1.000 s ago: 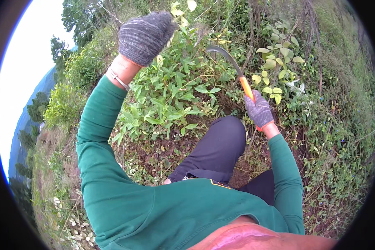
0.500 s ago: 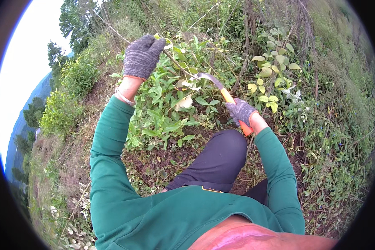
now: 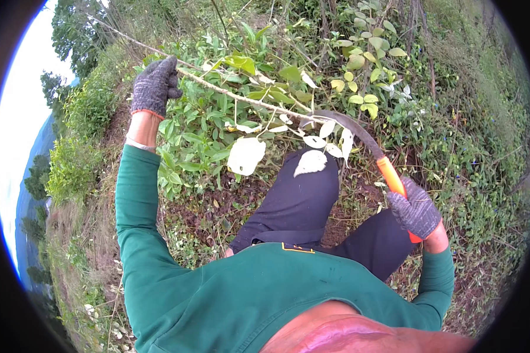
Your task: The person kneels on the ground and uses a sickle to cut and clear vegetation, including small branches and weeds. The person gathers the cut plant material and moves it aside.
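Fingers first, in the head view: closed on the left hand [image 3: 155, 88], apparently gripping a thin leafy branch [image 3: 235, 94]; wrapped, on the right hand [image 3: 416, 206], around the orange handle [image 3: 393, 177] of a sickle [image 3: 380, 154]. Stretched slantwise between both sets of fingers, down and rightward from the left ones. Up ahead of the right fingers, a dark curved blade [image 3: 359, 130] hooked across the branch's lower end; impossible to tell whether touching or merely overlapping. Judged from the pose, probably at the step of cutting or trimming with the blade. Calls next, most likely, for a firm left hold and a controlled draw of the edge.

Between the fingers, below the branch: a dark-trousered knee [image 3: 309, 182], near the blade and best kept out of its path. Directly below the left fingers, a green bush [image 3: 182, 141]. Above the right fingers, a yellow-green shoot [image 3: 368, 100]; to their right, tangled undergrowth [image 3: 471, 194], possibly apt to snag.
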A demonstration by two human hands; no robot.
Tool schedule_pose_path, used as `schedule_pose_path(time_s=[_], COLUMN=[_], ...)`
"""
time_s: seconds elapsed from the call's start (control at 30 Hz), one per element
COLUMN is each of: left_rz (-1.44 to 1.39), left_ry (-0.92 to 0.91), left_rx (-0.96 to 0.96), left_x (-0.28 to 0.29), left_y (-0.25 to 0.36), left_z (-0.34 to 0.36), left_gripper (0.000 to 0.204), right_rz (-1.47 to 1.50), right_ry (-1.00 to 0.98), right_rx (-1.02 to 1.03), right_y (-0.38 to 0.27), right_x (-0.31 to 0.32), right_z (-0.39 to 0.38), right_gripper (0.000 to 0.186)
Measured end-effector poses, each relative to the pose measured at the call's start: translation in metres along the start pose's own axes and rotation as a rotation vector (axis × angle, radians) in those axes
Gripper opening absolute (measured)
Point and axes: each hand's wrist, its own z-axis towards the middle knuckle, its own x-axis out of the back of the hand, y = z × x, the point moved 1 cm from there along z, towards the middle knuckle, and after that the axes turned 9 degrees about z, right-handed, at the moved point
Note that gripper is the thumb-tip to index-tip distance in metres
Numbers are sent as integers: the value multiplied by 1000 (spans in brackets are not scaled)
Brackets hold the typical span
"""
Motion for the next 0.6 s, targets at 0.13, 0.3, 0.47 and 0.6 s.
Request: schedule_pose_path(time_s=[0.13,0.3,0.47,0.6], left_rz=[-106,-251,-488,-589], left_ry=[-120,-192,-20,59], left_rx=[-38,-3,65,-23], left_x=[-27,-37,-28,-26], left_y=[15,23,18,24], left_z=[0,-13,4,4], left_gripper=[19,18,17,15], right_rz=[-124,-232,363,412], right_ry=[83,161,880,1126], right_rx=[68,-37,-28,-41], right_y=[3,9,67,134], right_x=[25,65,157,153], right_z=[-35,-74,-148,-128], right_gripper=[26,30,18,19])
